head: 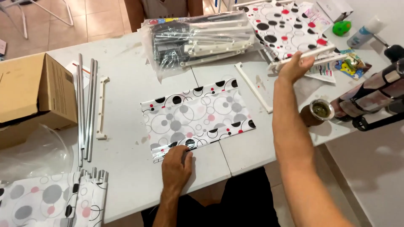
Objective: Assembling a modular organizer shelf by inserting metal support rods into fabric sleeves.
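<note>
A folded white fabric panel printed with black, grey and red circles lies flat on the white table. My left hand presses on its near edge, fingers curled against the fabric. My right hand reaches to the far right and grips a white plastic rail lying over another patterned fabric piece. Beside the right hand, a second white plastic rail rests on the table.
A clear plastic bag of black and white parts sits at the back. Several metal tubes and a white bracket lie left, beside a cardboard box. More patterned fabric lies at the near left. A cup and flask stand right. Another person stands behind the table.
</note>
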